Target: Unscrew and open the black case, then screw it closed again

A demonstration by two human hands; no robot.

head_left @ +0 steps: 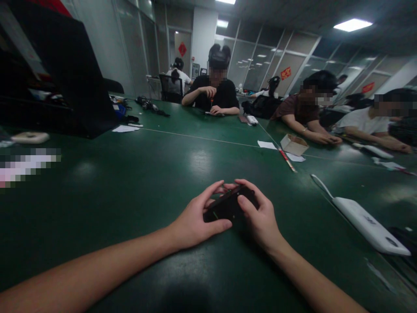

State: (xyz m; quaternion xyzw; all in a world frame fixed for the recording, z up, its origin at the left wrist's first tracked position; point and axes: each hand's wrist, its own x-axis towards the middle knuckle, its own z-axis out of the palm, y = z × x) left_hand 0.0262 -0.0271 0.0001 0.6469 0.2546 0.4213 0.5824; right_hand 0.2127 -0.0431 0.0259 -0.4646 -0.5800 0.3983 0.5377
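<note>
Between my two hands is a black, flat, box-like device [224, 211] with a small green mark and tiny bright dots on its face; its exact kind cannot be made out. It is tilted, its upper edge sloping up to the right, just above the green table [130, 195]. My left hand [200, 215] grips its left end, thumb along the lower edge and fingers behind. On the right end, my right hand [262, 213] has its thumb pressed on the face and its fingers around the top edge. The fingers partly hide the device's far side.
A white power bank [368, 224] with a cable lies at the right. Further back are an open cardboard box [294, 144], a red stick-like item [286, 160] and paper slips. A large black panel [65, 65] stands at left. Several people sit around the table.
</note>
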